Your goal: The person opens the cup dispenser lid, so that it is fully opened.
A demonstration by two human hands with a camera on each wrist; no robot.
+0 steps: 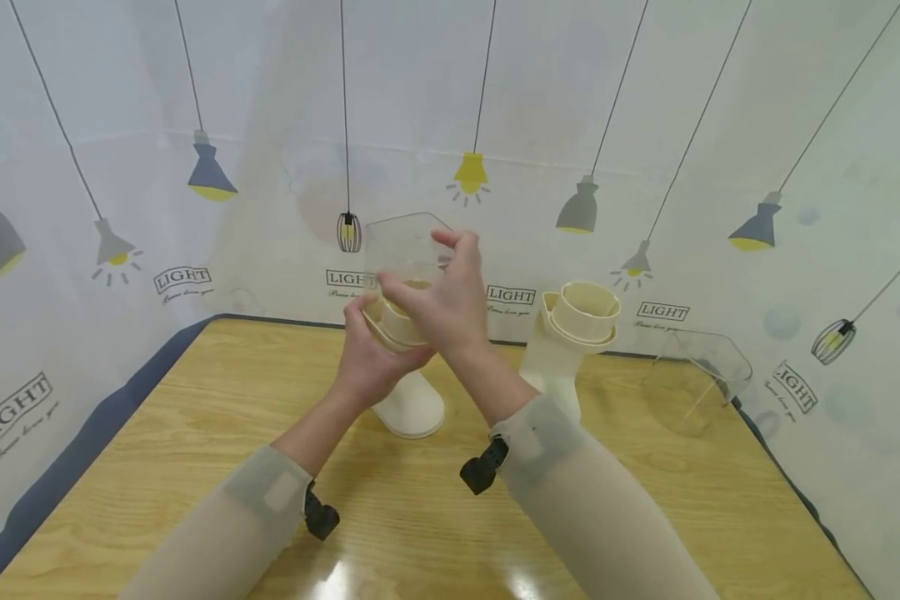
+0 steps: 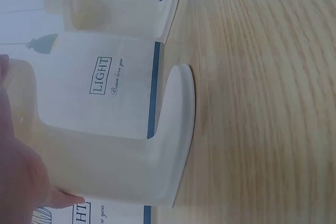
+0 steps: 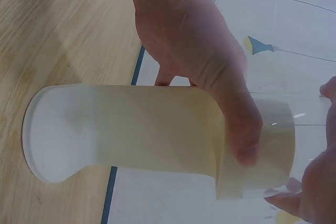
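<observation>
A cream dispenser stand with a round collar and a flat rounded foot stands on the table. My left hand grips its top from the left, thumb along the collar in the right wrist view. Above the collar, my right hand holds a clear plastic container between thumb and fingers. The container's lower end overlaps the cream collar in the right wrist view. The left wrist view shows the stand's upright from the side, with the left hand around its upper end.
A second cream stand stands to the right, near the table's back edge. Farther right, another clear container stands on the wooden table. A white curtain printed with lamps hangs close behind the table.
</observation>
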